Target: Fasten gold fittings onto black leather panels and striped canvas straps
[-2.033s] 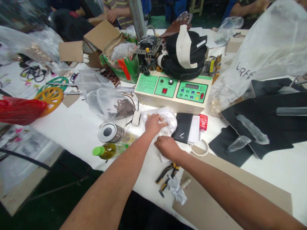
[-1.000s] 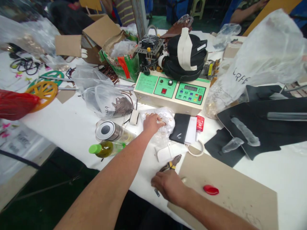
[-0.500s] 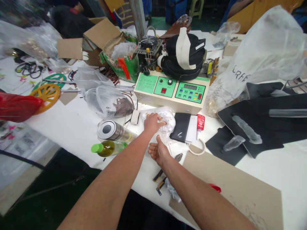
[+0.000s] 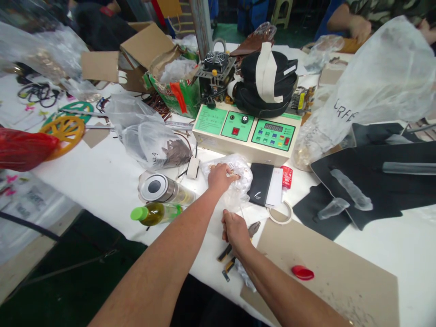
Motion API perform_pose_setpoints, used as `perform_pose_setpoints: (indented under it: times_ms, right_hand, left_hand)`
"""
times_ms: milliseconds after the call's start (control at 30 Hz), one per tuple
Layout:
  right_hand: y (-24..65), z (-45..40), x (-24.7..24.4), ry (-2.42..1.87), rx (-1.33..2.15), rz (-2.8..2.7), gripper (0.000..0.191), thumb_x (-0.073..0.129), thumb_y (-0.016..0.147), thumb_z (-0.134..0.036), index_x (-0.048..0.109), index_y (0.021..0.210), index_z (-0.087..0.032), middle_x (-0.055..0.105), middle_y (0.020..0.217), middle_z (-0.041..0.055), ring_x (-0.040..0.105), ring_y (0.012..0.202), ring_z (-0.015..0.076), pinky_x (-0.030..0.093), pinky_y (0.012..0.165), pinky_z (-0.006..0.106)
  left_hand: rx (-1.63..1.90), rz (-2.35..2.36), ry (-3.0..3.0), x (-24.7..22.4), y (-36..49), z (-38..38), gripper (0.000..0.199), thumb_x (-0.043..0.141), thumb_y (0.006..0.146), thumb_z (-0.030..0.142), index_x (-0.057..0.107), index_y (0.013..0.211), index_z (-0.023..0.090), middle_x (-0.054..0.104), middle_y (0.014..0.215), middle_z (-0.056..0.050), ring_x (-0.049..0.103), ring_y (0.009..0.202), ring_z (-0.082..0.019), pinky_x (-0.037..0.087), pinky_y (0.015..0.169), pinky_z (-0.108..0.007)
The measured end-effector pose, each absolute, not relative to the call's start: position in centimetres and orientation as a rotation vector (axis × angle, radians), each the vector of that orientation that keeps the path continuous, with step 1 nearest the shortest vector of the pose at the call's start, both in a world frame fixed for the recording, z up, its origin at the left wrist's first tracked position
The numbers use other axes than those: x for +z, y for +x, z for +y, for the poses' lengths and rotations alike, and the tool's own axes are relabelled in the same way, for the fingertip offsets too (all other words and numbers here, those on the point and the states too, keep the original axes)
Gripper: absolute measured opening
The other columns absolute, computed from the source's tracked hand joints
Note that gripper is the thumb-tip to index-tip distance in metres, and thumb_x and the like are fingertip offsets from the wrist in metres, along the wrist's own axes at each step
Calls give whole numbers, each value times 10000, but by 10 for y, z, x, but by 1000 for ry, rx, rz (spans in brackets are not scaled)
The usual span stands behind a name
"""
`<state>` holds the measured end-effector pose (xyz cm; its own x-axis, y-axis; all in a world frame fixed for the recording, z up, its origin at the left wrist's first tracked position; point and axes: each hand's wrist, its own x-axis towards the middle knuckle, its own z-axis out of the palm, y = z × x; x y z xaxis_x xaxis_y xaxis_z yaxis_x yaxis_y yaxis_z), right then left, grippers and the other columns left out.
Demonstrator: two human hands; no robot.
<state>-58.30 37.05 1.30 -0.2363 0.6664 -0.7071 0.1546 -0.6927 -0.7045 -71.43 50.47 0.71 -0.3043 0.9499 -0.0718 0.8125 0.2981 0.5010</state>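
Note:
At the mouth of a clear plastic bag (image 4: 243, 175) of small pieces is my left hand (image 4: 220, 177), its fingers pinched together on something I cannot make out. Nearer to me, my right hand (image 4: 235, 229) is closed, fingers curled in and thumb pressed on top; whatever it may hold is hidden. Pliers (image 4: 254, 228) lie beside and partly behind the right hand. A black notebook (image 4: 260, 184) rests right of the bag, next to a red bottle (image 4: 286, 177) and a roll of white tape (image 4: 279, 213).
Behind the bag stands a control box (image 4: 238, 143) with black strap rolls (image 4: 265, 81) on top. A flask (image 4: 155, 187) and a green-capped bottle (image 4: 153, 213) lie at the left. Cardboard (image 4: 327, 268) holds a red cap (image 4: 303, 272). Another person's hand (image 4: 359, 29) is at the back right.
My right hand has moved down and slightly right, away from the bag, and its spread fingers have closed. The left hand stays at the bag. Another person's hand has come into view.

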Motion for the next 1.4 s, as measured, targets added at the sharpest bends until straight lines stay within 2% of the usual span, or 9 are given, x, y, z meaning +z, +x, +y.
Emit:
perform_pose_setpoints:
  times_ms: [167, 367, 533, 700, 867, 1000, 1100, 1300, 1400]
  right_hand:
    - [-555, 372, 18, -1637, 2098, -1087, 438, 566, 958, -569, 647, 862, -149, 529, 551, -13, 571, 447, 144, 377, 397, 207]
    - [-534, 409, 20, -1777, 2018, -959, 512, 516, 976, -657, 577, 1054, -155, 667, 927, 67, 648, 562, 125, 418, 398, 195]
    - [-539, 443, 9, -1726, 1993, -1110, 331, 566, 1004, -471, 562, 941, -147, 646, 784, 37, 666, 549, 150, 426, 393, 197]
    - [-542, 460, 7, -1753, 1977, -1237, 425, 555, 1002, -553, 551, 846, -157, 631, 687, 36, 678, 534, 194, 446, 406, 235]
    - [-532, 441, 14, -1739, 1780, -1412, 494, 448, 1057, -508, 527, 704, -171, 585, 549, 31, 615, 503, 148, 439, 506, 226]
    - [-526, 400, 16, -1733, 1688, -1417, 584, 309, 1075, -595, 614, 805, -177, 649, 616, 42, 655, 624, 155, 506, 650, 239]
    - [-521, 388, 16, -1726, 1723, -1470, 638, 230, 1076, -613, 649, 878, -175, 669, 656, 39, 653, 613, 156, 514, 646, 253]
    - [-505, 439, 36, -1933, 1278, -1923, 511, 669, 888, -656, 632, 1115, -200, 721, 869, 55, 696, 841, 239, 487, 767, 316]
    - [-519, 468, 49, -1866, 999, -2449, 587, 649, 884, -700, 661, 1125, -165, 732, 987, 161, 704, 964, 350, 502, 846, 434]
  left_hand:
    - [523, 2208, 1584, 7, -717, 507, 405, 866, 747, 545, 646, 853, 221, 633, 969, -40, 532, 1020, -262, 396, 851, -350]
    - [500, 2194, 1579, 7, -718, 508, 393, 852, 762, 541, 645, 851, 218, 641, 999, -50, 533, 1036, -269, 404, 882, -361]
    - [469, 2145, 1585, 12, -722, 508, 396, 838, 766, 555, 674, 864, 209, 657, 992, -53, 562, 1039, -263, 411, 943, -367]
    - [446, 2180, 1580, 18, -719, 502, 435, 809, 767, 605, 686, 933, 223, 671, 1043, -55, 568, 1076, -282, 416, 941, -384]
    - [456, 2260, 1569, 15, -712, 501, 455, 844, 723, 603, 654, 906, 231, 666, 1057, -63, 542, 1111, -311, 411, 876, -390]
    - [438, 2231, 1609, 12, -712, 502, 476, 878, 673, 609, 646, 869, 243, 666, 1027, -37, 550, 1085, -289, 402, 868, -382]
    - [415, 2219, 1629, 13, -713, 500, 468, 882, 674, 605, 640, 852, 247, 670, 1016, -25, 560, 1066, -278, 396, 835, -376]
    - [418, 2227, 1649, 10, -715, 500, 502, 878, 663, 645, 632, 848, 248, 671, 1013, -33, 555, 1083, -297, 383, 810, -381]
    - [408, 2225, 1659, 9, -717, 502, 504, 876, 660, 652, 639, 854, 252, 671, 1012, -37, 556, 1072, -302, 383, 798, -383]
